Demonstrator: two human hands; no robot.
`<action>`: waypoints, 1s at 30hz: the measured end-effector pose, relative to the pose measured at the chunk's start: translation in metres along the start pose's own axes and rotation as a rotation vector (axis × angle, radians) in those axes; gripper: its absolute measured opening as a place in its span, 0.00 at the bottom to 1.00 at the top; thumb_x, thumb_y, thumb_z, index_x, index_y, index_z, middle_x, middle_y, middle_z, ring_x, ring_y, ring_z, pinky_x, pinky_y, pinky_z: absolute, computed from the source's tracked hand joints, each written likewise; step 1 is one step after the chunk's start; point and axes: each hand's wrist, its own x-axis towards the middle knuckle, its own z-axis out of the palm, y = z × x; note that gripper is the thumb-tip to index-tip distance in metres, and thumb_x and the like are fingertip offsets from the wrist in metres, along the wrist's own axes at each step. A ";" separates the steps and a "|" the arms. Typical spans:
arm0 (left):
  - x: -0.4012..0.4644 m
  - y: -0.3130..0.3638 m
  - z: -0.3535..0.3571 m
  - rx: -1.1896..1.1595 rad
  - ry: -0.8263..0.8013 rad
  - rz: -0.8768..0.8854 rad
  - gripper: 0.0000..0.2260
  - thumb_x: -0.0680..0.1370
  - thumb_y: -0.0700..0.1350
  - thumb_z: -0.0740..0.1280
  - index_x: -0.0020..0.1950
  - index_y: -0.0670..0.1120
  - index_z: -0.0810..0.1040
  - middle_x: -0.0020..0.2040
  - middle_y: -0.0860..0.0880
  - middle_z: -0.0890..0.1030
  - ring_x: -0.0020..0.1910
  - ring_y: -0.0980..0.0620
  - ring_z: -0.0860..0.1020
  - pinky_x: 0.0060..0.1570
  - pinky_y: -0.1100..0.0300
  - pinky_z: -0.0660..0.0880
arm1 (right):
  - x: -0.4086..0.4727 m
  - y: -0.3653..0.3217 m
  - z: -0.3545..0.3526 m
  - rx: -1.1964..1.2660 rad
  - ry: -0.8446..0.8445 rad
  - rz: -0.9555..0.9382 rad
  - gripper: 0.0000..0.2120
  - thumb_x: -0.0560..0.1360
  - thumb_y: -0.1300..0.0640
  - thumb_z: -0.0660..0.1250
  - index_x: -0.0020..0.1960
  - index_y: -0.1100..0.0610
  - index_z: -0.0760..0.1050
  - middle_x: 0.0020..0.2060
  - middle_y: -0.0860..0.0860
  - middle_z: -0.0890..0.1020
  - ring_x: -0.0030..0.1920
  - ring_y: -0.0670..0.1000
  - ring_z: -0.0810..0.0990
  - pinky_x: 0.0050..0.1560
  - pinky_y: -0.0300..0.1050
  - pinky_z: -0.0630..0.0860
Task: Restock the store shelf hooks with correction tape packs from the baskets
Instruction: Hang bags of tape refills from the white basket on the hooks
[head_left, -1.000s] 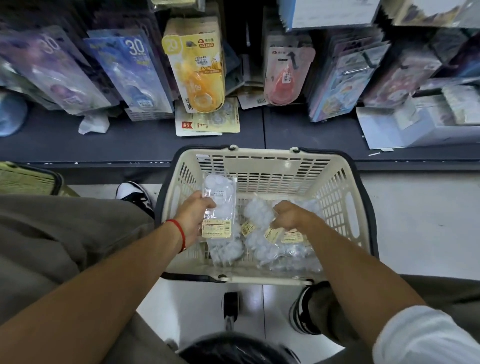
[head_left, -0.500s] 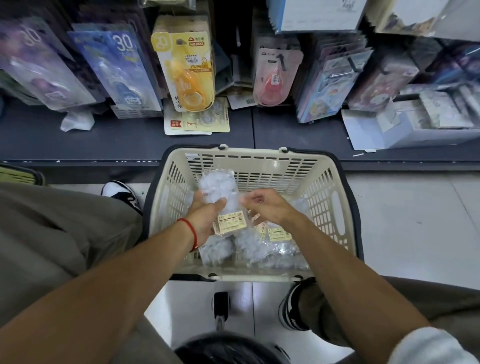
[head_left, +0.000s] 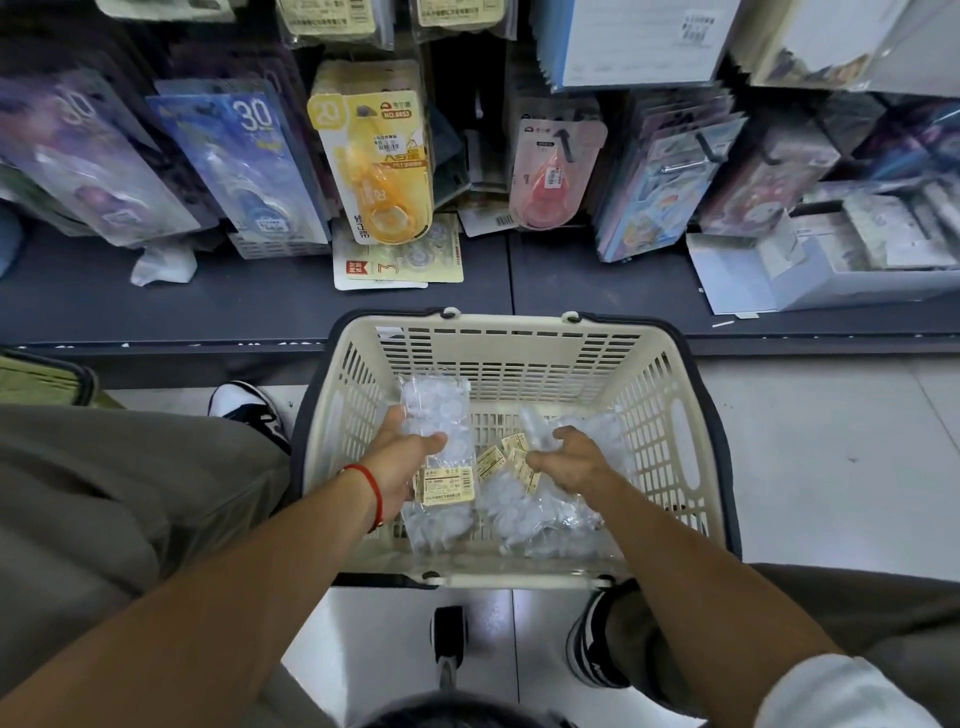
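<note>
- Store aisle floor, pale tile; cream slatted plastic basket (head_left: 670, 415) standing against the dark shelf ledge (head_left: 249, 301).
- Left hand (head_left: 405, 457): fingers curled round a clear pack of correction tapes (head_left: 439, 415), long axis running toward the basket's far wall.
- Right hand (head_left: 566, 457): curled onto the loose heap of clear packs (head_left: 540, 514) at the basket's near right.
- Hooks with hanging tape cards (head_left: 374, 166) lie beyond the far rim, up and forward of the left hand, likely the nearer one.

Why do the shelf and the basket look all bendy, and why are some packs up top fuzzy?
In the head view the wide-angle lens bows straight lines, so the shelf edge curves and the basket flares; the purple pack at far left is smeared and soft, while the yellow pack near the middle reads sharply; light glints off the clear packs in the basket.
</note>
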 end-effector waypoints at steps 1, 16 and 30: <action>0.000 0.000 0.003 -0.001 0.002 -0.003 0.23 0.82 0.36 0.67 0.74 0.52 0.67 0.71 0.45 0.76 0.66 0.39 0.77 0.65 0.33 0.75 | -0.006 -0.002 -0.005 0.163 -0.031 -0.024 0.36 0.75 0.53 0.75 0.79 0.57 0.64 0.62 0.57 0.79 0.44 0.50 0.82 0.48 0.48 0.81; -0.006 0.016 0.007 -0.250 0.058 -0.038 0.32 0.81 0.41 0.72 0.79 0.57 0.61 0.58 0.45 0.79 0.52 0.39 0.83 0.42 0.46 0.82 | -0.032 -0.031 -0.006 0.023 -0.020 -0.192 0.11 0.80 0.53 0.72 0.57 0.60 0.81 0.55 0.58 0.84 0.51 0.54 0.83 0.55 0.51 0.83; -0.030 0.056 -0.017 0.034 0.176 0.429 0.24 0.78 0.41 0.72 0.70 0.60 0.72 0.63 0.51 0.83 0.60 0.46 0.82 0.65 0.41 0.77 | -0.071 -0.109 -0.127 0.134 -0.103 -0.472 0.08 0.74 0.62 0.78 0.50 0.55 0.82 0.41 0.52 0.84 0.39 0.49 0.79 0.41 0.44 0.74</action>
